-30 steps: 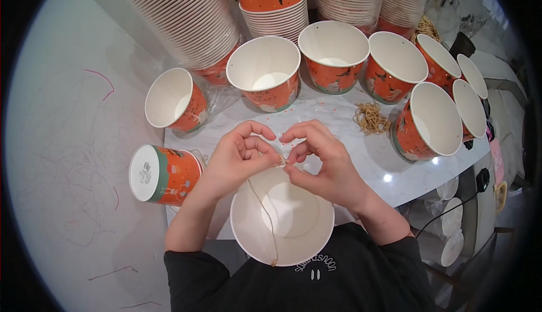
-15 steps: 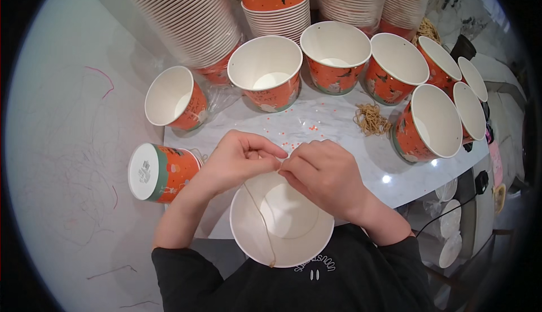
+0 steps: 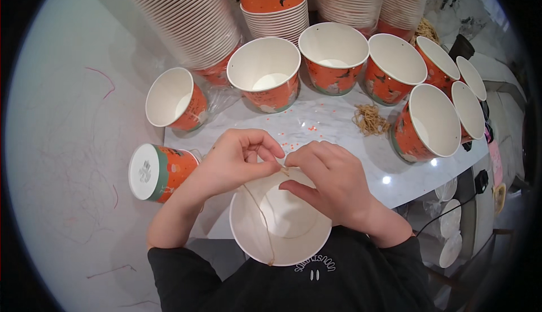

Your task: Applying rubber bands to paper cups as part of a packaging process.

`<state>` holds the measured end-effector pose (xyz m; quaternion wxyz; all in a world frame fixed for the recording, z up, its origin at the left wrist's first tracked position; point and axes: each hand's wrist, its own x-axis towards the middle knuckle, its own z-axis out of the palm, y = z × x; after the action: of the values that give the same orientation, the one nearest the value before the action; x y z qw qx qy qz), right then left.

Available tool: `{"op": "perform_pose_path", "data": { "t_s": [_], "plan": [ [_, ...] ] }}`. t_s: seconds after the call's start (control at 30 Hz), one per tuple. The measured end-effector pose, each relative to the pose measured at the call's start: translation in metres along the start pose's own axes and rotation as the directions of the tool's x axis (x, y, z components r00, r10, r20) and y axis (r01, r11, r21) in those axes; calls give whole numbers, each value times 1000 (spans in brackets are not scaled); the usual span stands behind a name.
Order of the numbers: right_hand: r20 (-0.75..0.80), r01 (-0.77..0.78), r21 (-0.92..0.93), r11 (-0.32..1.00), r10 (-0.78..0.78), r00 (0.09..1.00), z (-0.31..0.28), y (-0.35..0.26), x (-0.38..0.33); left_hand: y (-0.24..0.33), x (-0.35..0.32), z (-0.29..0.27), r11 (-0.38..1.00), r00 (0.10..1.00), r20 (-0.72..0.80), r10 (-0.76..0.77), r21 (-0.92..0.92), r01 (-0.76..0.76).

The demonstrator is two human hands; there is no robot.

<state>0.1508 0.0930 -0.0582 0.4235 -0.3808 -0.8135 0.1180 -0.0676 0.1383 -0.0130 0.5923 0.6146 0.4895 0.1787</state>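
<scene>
String (image 3: 261, 210) across white cup (image 3: 280, 224), pinched by both hands

Both forearms are coming in from the lower edge, bare below dark sleeves pushed up toward the elbows. Left hand (image 3: 234, 162) is curling palm-down, thumb and forefinger pinching together. Right hand (image 3: 330, 182) is meeting it fingertip to fingertip, fingers bent, thumb tucking under. The two hands are touching at the middle, wrists angling inward.
</scene>
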Motion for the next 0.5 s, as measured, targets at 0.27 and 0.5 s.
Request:
{"op": "perform_pose_path", "data": {
  "t_s": [0.27, 0.5],
  "plan": [
    [-26, 4, 26, 1000, -3, 1000, 14, 4, -6, 0, 3, 0, 995, 999, 53, 12, -101, -6],
    [-5, 75, -49, 996, -75, 997, 12, 6, -8, 1, 1, -1, 999, 999, 16, -44, 18, 43]
  ]
}}
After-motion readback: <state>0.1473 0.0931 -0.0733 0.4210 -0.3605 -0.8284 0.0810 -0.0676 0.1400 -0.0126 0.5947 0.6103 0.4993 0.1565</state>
